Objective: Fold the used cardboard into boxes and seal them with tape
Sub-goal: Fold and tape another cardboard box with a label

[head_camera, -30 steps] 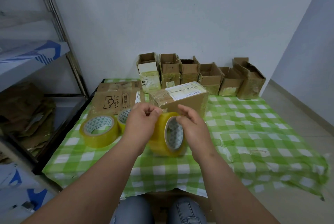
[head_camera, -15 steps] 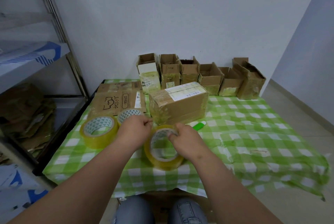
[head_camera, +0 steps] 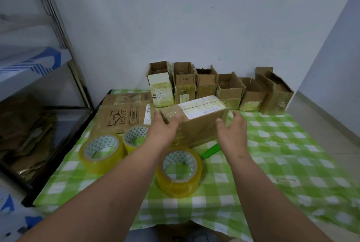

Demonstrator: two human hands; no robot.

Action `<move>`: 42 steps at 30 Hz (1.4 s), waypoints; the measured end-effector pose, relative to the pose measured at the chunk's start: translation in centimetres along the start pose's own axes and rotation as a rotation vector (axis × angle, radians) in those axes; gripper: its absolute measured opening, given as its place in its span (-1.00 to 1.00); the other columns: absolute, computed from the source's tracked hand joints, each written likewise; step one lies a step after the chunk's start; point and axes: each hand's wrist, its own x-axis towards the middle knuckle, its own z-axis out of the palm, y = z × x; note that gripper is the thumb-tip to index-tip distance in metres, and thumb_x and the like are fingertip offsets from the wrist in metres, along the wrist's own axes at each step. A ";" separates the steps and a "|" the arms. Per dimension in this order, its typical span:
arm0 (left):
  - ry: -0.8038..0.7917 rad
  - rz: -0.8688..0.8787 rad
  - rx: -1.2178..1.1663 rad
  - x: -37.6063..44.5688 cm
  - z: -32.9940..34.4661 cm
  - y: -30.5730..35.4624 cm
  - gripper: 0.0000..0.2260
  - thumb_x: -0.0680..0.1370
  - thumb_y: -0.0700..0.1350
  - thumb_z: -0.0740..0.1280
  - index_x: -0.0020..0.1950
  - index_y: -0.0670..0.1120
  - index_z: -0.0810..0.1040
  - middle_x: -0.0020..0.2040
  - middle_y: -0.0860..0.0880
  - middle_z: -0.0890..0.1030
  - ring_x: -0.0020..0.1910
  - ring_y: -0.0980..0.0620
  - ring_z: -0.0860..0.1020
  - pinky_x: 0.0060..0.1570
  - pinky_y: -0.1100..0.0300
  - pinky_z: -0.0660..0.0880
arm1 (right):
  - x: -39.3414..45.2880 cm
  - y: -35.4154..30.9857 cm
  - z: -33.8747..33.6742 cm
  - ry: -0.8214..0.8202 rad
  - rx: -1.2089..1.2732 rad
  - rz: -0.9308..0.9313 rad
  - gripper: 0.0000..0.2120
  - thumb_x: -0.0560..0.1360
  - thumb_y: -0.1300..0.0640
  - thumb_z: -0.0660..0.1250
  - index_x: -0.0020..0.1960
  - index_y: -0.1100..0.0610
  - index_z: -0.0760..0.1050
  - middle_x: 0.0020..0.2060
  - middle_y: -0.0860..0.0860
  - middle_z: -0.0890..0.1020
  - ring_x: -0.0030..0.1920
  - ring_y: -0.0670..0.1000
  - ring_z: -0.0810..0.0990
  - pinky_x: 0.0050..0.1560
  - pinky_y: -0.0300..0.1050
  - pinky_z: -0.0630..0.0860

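Note:
A closed brown cardboard box (head_camera: 196, 122) with a white label taped on top stands on the green checked tablecloth (head_camera: 282, 144). My left hand (head_camera: 162, 130) touches the box's left end, thumb on its front face, fingers fairly straight. My right hand (head_camera: 231, 130) is spread beside the box's right end, thumb near the front face. A yellow tape roll (head_camera: 179, 171) lies flat on the cloth between my forearms, free of both hands.
Two more tape roll pieces lie at the left: a large tape roll (head_camera: 101, 153) and a second tape roll (head_camera: 136, 136). A green cutter (head_camera: 210, 151) lies before the box. Flat cardboard (head_camera: 124, 118) is stacked behind. Several open boxes (head_camera: 229, 89) line the wall. A metal shelf (head_camera: 23, 134) holds cardboard.
Both hands lowered the tape roll flat onto the cloth, let go of it and moved forward to the two ends of the closed box.

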 end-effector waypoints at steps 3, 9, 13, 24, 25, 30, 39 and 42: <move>0.006 -0.101 -0.113 1.7 0.6 -0.3 -0.45 0.64 0.14 0.20 0.59 0.12 0.10 0.51 0.01 0.32 0.43 -0.11 0.34 0.38 -0.09 0.28 | 2.6 -0.1 -0.1 -0.040 0.156 0.136 -0.36 0.61 -0.04 0.26 0.60 0.04 0.06 0.56 0.06 0.20 0.53 0.11 0.22 0.49 0.15 0.25; 0.042 -0.152 -0.209 4.1 1.3 0.1 -0.71 0.66 -0.08 0.14 0.38 0.02 0.40 0.25 -0.01 0.51 0.22 -0.07 0.45 0.30 -0.06 0.35 | 5.1 -0.2 -0.5 -0.147 0.221 0.157 -0.55 0.64 -0.07 0.18 0.51 0.01 0.32 0.47 -0.01 0.38 0.43 0.07 0.36 0.43 0.10 0.32; 0.065 -0.216 -0.156 5.7 1.2 0.6 -0.67 0.56 0.07 0.14 0.29 0.05 0.46 0.29 -0.05 0.52 0.22 -0.14 0.48 0.29 -0.21 0.40 | 5.5 0.6 -0.2 -0.137 0.113 0.109 -0.57 0.65 -0.09 0.14 0.47 0.02 0.40 0.40 0.04 0.40 0.28 0.07 0.45 0.37 0.11 0.38; 0.099 -0.152 -0.046 7.7 1.1 0.7 -0.55 0.65 -0.03 0.19 0.54 0.11 0.25 0.45 -0.08 0.39 0.34 -0.17 0.42 0.34 -0.21 0.38 | 7.2 0.2 0.0 -0.312 0.207 0.190 -0.49 0.64 0.17 0.05 0.55 -0.13 0.20 0.15 -0.12 0.54 0.08 -0.04 0.53 0.08 -0.05 0.45; 0.096 -0.151 -0.050 7.8 1.2 0.9 -0.56 0.63 -0.04 0.19 0.52 0.09 0.29 0.41 -0.09 0.44 0.29 -0.17 0.46 0.32 -0.21 0.40 | 7.3 0.0 0.1 -0.311 0.194 0.188 -0.49 0.64 0.17 0.03 0.55 -0.12 0.19 0.15 -0.09 0.55 0.10 -0.01 0.53 0.08 -0.03 0.45; 0.121 -0.131 0.002 7.8 1.6 0.9 -0.56 0.70 0.09 0.04 0.57 0.03 0.23 0.52 -0.01 0.31 0.47 -0.11 0.29 0.42 -0.06 0.21 | 6.7 0.0 0.3 -0.331 0.165 0.147 -0.49 0.68 -0.07 0.09 0.59 -0.11 0.06 0.55 -0.05 0.21 0.51 0.08 0.23 0.49 0.09 0.21; 0.144 -0.137 -0.039 7.9 1.1 1.2 -0.65 0.65 -0.04 0.17 0.45 0.04 0.39 0.39 -0.06 0.46 0.23 -0.11 0.47 0.31 -0.10 0.41 | 6.0 -0.6 0.0 -0.339 0.206 0.129 -0.48 0.69 0.07 0.13 0.59 -0.17 0.07 0.52 -0.03 0.28 0.33 0.02 0.39 0.31 -0.04 0.29; 0.112 -0.040 0.025 8.0 1.1 1.3 -0.58 0.68 -0.01 0.13 0.55 0.19 0.23 0.50 -0.02 0.32 0.27 -0.05 0.40 0.27 0.05 0.33 | 5.8 -0.7 -0.2 -0.354 0.202 0.084 -0.48 0.69 0.09 0.11 0.57 -0.25 0.06 0.53 -0.08 0.26 0.21 -0.06 0.41 0.25 -0.08 0.28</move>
